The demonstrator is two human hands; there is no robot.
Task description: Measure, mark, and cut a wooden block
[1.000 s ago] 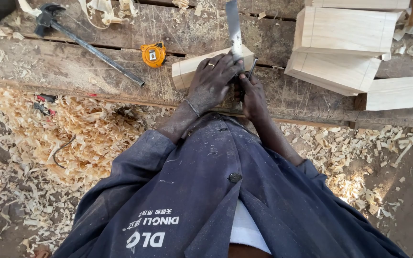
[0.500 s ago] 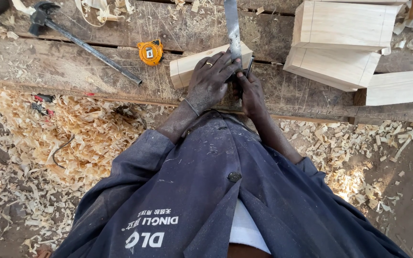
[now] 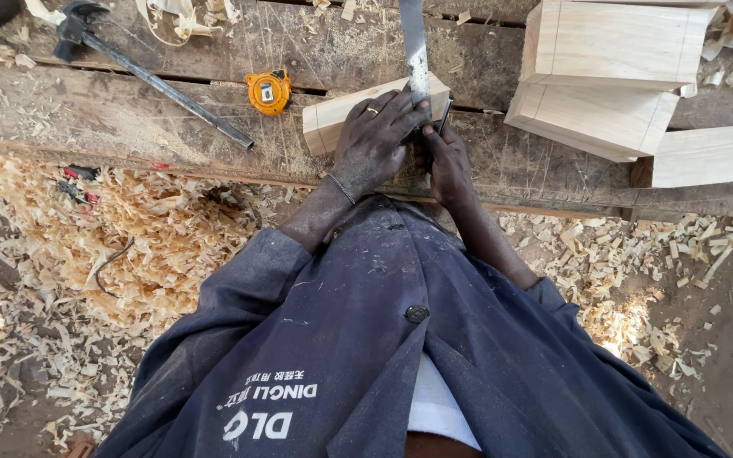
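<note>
1. Two hands meet on one block [image 3: 332, 119] at the near edge of the counter [image 3: 86, 110].
2. I see my left hand [image 3: 375, 140] pressed flat over the block, fingers spread and curled on a metal square [image 3: 415, 51] that stands across it.
3. My right hand [image 3: 447, 161] is closed around a dark pencil [image 3: 443, 114], just beside the square's blade.
4. A yellow tape measure [image 3: 268, 91] lies near the block's left end; a hammer [image 3: 142, 72] lies farther left.
5. Three pale wood pieces [image 3: 612, 76] are stacked well to the right.
6. Shavings [image 3: 129, 246] cover the floor below.
</note>
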